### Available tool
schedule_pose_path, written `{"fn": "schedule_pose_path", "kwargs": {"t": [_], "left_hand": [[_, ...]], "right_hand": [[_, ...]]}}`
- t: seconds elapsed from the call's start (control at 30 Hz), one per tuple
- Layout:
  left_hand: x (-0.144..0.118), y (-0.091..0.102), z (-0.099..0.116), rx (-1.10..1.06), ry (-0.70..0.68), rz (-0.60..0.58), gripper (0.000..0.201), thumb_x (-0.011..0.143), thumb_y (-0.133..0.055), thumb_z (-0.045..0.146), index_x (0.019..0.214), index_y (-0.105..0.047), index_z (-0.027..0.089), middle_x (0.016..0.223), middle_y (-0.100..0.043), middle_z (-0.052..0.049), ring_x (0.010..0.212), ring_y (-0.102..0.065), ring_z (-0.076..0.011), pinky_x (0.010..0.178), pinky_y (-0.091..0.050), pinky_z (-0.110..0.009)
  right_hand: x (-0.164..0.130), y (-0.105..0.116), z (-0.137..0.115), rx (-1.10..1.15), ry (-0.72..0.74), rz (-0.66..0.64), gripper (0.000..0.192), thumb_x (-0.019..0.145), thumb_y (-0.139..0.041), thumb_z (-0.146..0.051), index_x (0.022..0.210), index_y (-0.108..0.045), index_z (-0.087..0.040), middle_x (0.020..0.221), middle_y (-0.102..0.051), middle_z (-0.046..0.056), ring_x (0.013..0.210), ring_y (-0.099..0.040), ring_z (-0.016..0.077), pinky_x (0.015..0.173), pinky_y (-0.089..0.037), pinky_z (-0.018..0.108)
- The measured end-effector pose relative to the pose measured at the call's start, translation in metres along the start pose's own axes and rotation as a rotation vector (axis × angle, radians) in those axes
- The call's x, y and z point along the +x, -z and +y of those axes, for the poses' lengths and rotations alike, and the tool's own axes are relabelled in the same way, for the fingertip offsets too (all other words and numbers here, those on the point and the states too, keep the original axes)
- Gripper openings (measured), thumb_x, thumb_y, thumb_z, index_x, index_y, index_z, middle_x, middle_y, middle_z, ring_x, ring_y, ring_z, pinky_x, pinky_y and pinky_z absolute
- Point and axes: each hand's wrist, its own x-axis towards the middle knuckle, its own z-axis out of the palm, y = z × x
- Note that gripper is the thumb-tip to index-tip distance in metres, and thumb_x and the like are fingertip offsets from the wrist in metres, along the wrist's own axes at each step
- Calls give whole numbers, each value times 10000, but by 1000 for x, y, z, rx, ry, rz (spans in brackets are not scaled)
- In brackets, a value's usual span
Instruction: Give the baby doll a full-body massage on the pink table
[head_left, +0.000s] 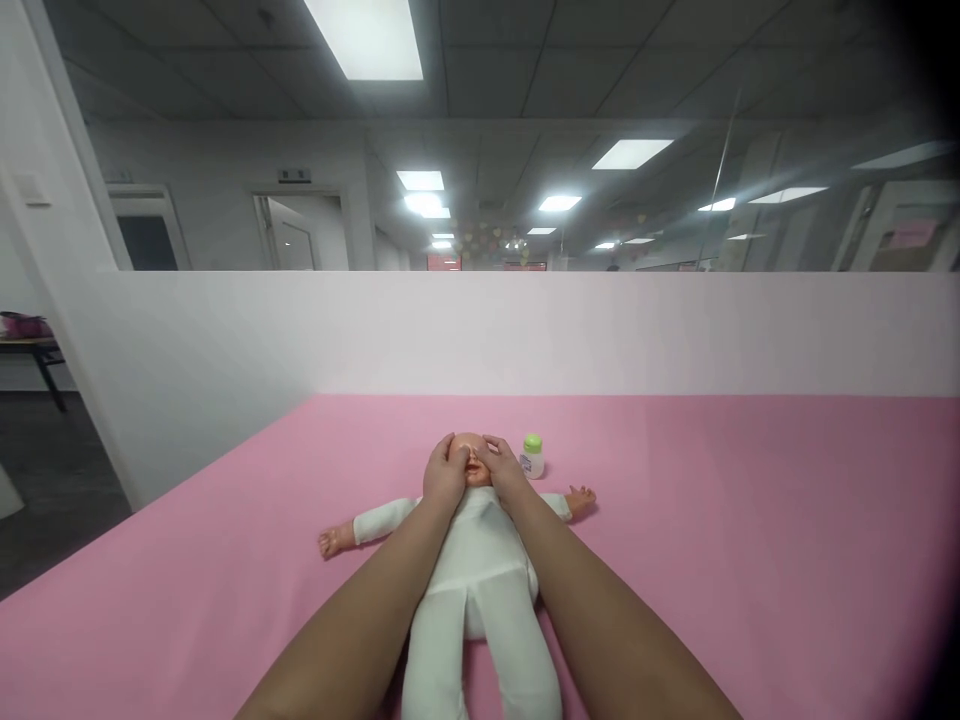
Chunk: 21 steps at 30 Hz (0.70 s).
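A baby doll (pixel 480 540) with a white cloth body lies on its back, its arms spread to both sides and its legs toward me. My left hand (pixel 445 472) cups the left side of the doll's head (pixel 472 443), its thumb on the face near the eye. On the other side my right hand (pixel 504 466) curves round the head in the same way, thumb also near the eye. The fingers behind the head are partly hidden. Just right of my right hand stands a small clear bottle (pixel 532 458) with a green cap, upright and apart from it.
Pink covering (pixel 750 520) spreads under the doll. A white low wall (pixel 600 330) runs along its far side, with glass above it. At the far left, beyond a white post, stands a dark-legged table (pixel 34 348) with a bag on it.
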Motion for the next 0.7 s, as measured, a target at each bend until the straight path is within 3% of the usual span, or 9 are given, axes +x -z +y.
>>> {"fn": "schedule_pose_path", "kwargs": {"t": [0.1, 0.2, 0.3, 0.7], "left_hand": [[-15, 4, 2, -15, 2, 12, 557, 888, -620, 369, 1410, -583, 176, 1479, -575, -131, 1357, -532, -294, 1149, -383, -406], [-26, 5, 3, -22, -13, 29, 560, 877, -629, 352, 1407, -585, 177, 1481, -572, -134, 1358, -532, -298, 1144, -390, -408], [-31, 4, 5, -25, -40, 5, 565, 862, -643, 347, 1398, -591, 179, 1477, -576, -131, 1352, -536, -300, 1137, -399, -407], [-31, 5, 6, 20, -72, -25, 539, 901, -590, 384, 1398, -590, 174, 1478, -575, -130, 1359, -526, -297, 1158, -366, -415]], "right_hand": [[-12, 4, 5, -87, 61, -6, 597, 737, -806, -484, 1261, -647, -247, 1243, -696, 78, 1118, -677, 282, 977, -548, 404], [-21, 11, 9, -191, 118, -12, 613, 806, -741, -521, 1353, -634, -268, 1464, -578, 52, 1340, -545, 276, 1151, -417, 402], [-26, 18, 11, -266, 126, -11, 690, 844, -693, -547, 1466, -550, -283, 1573, -461, 17, 1447, -433, 260, 1216, -324, 390], [-24, 20, 11, -410, 89, 25, 792, 851, -630, -659, 1518, -491, -255, 1545, -499, 28, 1423, -472, 247, 1205, -326, 365]]}}
